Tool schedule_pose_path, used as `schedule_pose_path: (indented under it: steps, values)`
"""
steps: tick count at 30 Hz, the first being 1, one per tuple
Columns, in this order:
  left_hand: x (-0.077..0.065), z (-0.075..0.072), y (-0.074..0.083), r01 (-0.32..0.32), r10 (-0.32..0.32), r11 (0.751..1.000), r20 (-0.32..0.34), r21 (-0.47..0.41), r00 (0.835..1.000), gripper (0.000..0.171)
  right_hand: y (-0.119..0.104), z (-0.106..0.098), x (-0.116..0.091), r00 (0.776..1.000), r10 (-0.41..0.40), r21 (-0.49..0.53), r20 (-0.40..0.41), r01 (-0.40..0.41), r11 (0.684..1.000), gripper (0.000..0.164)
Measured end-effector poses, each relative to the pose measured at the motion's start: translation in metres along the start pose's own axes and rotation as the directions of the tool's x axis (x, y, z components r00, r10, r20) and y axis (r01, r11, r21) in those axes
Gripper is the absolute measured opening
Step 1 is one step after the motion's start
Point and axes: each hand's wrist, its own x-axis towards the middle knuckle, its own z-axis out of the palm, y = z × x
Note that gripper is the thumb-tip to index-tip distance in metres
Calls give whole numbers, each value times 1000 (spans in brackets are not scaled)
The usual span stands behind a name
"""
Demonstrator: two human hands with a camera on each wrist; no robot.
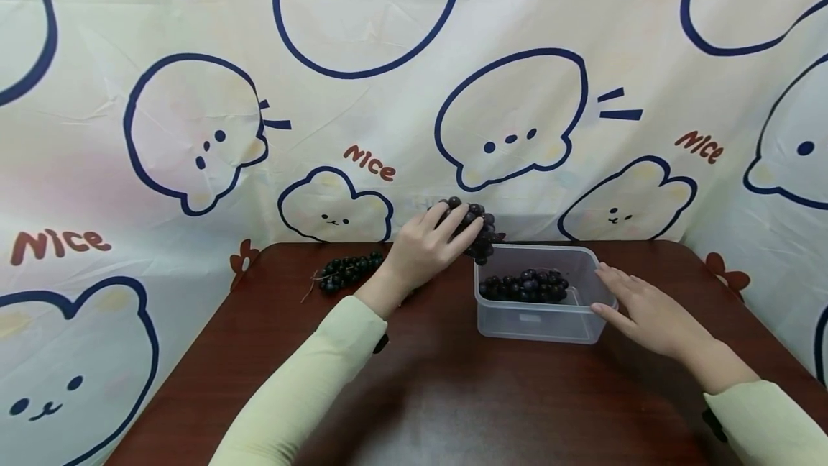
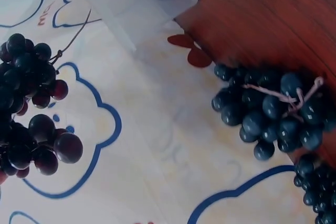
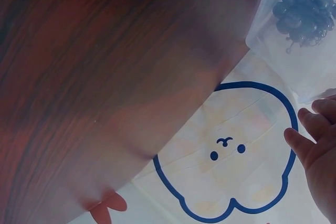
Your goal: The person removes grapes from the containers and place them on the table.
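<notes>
My left hand (image 1: 423, 249) grips a bunch of dark grapes (image 1: 480, 230) and holds it up at the left rim of a clear plastic box (image 1: 537, 326). In the left wrist view the held grapes (image 2: 23, 72) hang at the left edge, a thin stem sticking out; the hand itself is out of that view. Another bunch of grapes (image 1: 527, 286) lies inside the box. My right hand (image 1: 653, 315), fingers fairly straight, touches the box's right side, its thumb by the front corner. In the right wrist view, fingers (image 3: 300, 145) show beside the box (image 3: 262, 51).
More grapes (image 1: 349, 272) lie on the brown table (image 1: 504, 401), left of my left hand. The left wrist view shows a bunch with a pale stem (image 2: 268, 111) and part of another bunch (image 2: 317, 187). A cartoon-printed cloth (image 1: 401, 113) hangs behind the table.
</notes>
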Motion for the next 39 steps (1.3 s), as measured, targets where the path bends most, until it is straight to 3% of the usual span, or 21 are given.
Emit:
schedule_pose_path:
  steps: [15,28,39]
  values:
    - [-27,-24,-12,34,-36,999,41,33,999,27,-2,-1,-1,1000,1,7,-2,-1,1000,75]
    - [-47,-33,-5,60,-66,996,100,69,993,27,-3,-2,0,1000,-3,0,-1,3,1000,75]
    - [-57,-37,3,112,-113,994,177,16,978,29,-2,-1,0,1000,-3,0,10,3,1000,74]
